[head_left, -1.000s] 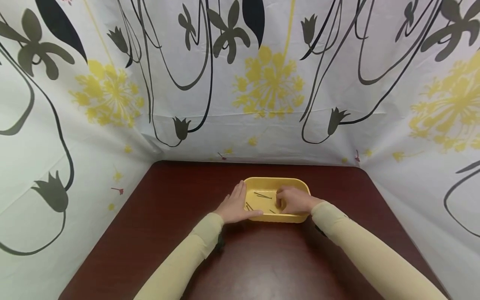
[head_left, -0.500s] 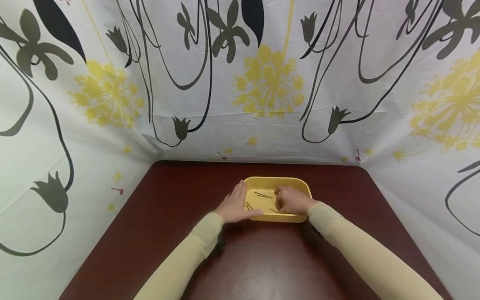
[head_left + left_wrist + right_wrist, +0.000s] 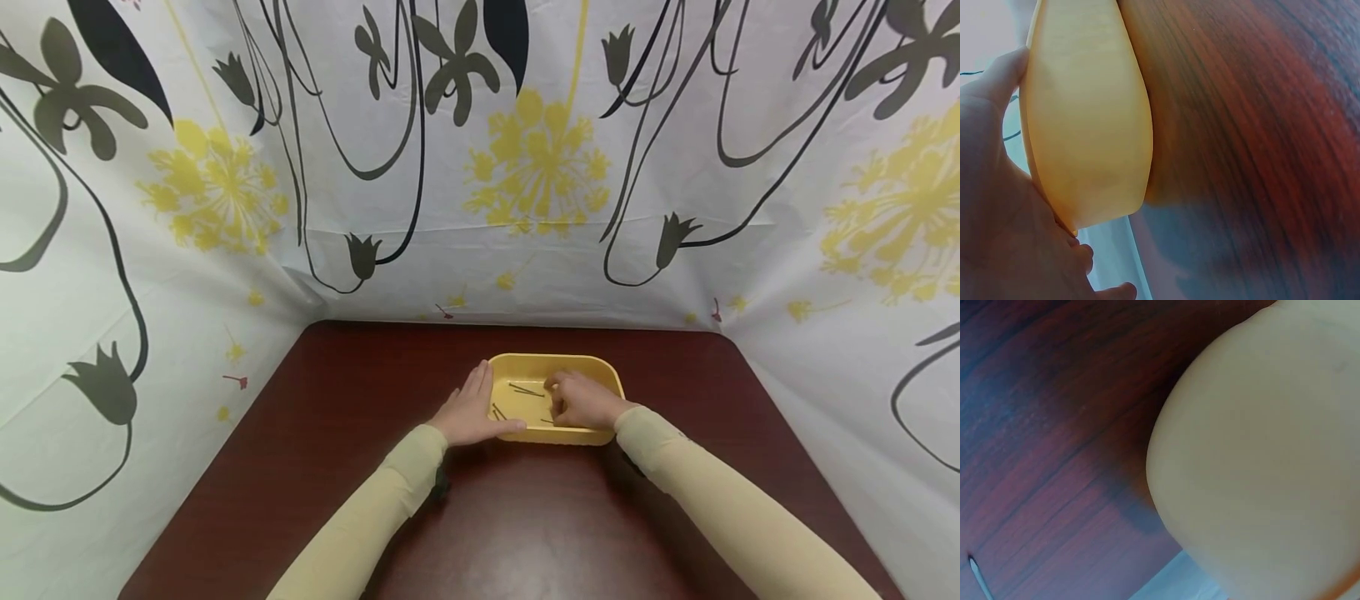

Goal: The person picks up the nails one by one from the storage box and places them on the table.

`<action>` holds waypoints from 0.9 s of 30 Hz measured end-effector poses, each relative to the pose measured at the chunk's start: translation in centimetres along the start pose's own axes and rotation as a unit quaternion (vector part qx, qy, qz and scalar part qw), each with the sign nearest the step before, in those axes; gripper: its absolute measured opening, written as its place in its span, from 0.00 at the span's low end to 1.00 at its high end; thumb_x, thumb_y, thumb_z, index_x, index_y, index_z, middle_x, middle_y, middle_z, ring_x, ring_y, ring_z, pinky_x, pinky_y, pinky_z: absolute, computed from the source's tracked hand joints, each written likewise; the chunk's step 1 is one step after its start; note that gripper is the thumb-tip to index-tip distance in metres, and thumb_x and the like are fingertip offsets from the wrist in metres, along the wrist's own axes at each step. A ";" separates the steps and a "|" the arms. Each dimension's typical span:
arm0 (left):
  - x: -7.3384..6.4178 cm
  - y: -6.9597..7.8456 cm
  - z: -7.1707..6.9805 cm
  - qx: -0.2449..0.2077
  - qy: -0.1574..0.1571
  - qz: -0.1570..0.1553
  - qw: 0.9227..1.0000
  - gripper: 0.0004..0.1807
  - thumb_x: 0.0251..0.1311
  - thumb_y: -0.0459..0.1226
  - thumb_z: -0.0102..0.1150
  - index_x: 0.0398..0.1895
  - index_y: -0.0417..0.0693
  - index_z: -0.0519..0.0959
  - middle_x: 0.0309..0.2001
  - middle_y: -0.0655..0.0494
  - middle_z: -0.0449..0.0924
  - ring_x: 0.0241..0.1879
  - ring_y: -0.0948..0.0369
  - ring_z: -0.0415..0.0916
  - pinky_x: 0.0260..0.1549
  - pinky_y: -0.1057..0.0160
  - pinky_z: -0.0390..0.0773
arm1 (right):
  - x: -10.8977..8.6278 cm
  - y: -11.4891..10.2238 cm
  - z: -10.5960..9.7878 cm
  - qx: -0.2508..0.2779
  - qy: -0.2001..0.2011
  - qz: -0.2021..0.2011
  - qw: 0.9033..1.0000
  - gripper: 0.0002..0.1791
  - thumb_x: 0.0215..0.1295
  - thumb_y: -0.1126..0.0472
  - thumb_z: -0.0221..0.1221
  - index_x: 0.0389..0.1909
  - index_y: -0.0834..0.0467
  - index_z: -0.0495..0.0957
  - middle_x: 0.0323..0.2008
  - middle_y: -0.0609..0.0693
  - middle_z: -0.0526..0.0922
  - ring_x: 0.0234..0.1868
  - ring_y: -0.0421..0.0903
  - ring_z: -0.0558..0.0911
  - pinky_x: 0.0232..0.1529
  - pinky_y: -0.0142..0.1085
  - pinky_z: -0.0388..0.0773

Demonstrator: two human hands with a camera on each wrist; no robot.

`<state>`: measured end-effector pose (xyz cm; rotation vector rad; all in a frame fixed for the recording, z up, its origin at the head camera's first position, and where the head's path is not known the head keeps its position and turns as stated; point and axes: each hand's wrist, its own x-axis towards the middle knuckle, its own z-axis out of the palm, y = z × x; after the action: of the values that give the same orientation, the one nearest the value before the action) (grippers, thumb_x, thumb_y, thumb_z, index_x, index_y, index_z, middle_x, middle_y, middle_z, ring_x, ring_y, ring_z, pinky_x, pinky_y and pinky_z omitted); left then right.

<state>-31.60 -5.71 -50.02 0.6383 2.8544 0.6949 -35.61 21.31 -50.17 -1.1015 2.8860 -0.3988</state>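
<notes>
Flowered cloth (image 3: 465, 258) backs the dark table (image 3: 375, 392). Mid-frame, the left hand (image 3: 467, 415), fingers straight and thumb spread, presses the left end of the yellow tray (image 3: 558, 436), presumably steadying it. Thin nails (image 3: 527, 390) lie inside; further right, the right hand (image 3: 590, 402) dips in, fingertips hidden; whether it pinches one, I cannot tell.

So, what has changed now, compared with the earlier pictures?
The right hand has shifted slightly left inside the yellow tray; whether it took hold of anything cannot be seen. The left hand stays at the tray's left end, and the thin nails near the tray's middle look unmoved.
</notes>
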 end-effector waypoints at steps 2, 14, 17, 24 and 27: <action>0.0 0.0 0.0 0.000 0.000 0.001 1.000 0.71 0.49 0.80 0.48 0.81 0.46 0.32 0.81 0.52 0.27 0.79 0.57 0.29 0.71 0.42 0.50 | 0.0 0.0 0.0 -0.004 0.001 0.000 1.000 0.09 0.52 0.60 0.71 0.19 0.45 0.84 0.58 0.58 0.79 0.58 0.57 0.77 0.59 0.50 0.73; -0.2 0.2 -0.1 0.001 -0.001 -0.001 1.000 0.72 0.47 0.82 0.46 0.81 0.46 0.31 0.81 0.55 0.24 0.79 0.58 0.28 0.71 0.42 0.50 | -0.4 -0.7 -1.3 -0.005 0.007 0.021 1.000 0.06 0.53 0.58 0.72 0.21 0.45 0.85 0.65 0.60 0.73 0.62 0.57 0.75 0.57 0.49 0.75; -0.1 0.0 -0.1 0.001 -0.001 0.000 1.000 0.72 0.48 0.82 0.46 0.81 0.47 0.31 0.81 0.55 0.25 0.79 0.59 0.28 0.71 0.42 0.50 | -0.5 -0.7 -1.7 -0.012 0.015 0.022 1.000 0.06 0.52 0.58 0.72 0.20 0.45 0.85 0.67 0.60 0.72 0.62 0.57 0.76 0.54 0.47 0.77; -0.2 0.1 -0.2 -0.007 0.000 0.004 1.000 0.71 0.49 0.80 0.49 0.81 0.45 0.32 0.81 0.51 0.27 0.79 0.56 0.29 0.71 0.41 0.50 | -0.8 -0.4 -2.8 -0.042 0.040 0.004 0.998 0.09 0.49 0.59 0.71 0.17 0.43 0.83 0.66 0.61 0.73 0.65 0.59 0.73 0.54 0.47 0.77; -0.2 0.2 -0.2 -0.006 0.002 0.008 1.000 0.71 0.50 0.79 0.50 0.81 0.44 0.32 0.81 0.50 0.28 0.79 0.55 0.30 0.70 0.40 0.51 | -1.2 -0.4 -3.2 -0.049 0.047 0.002 0.998 0.10 0.49 0.59 0.73 0.18 0.42 0.82 0.67 0.61 0.72 0.70 0.61 0.67 0.60 0.49 0.73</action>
<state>-31.41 -5.76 -49.75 0.6585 2.8483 0.7167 -34.82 22.56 -47.04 -1.1185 3.0187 -0.3215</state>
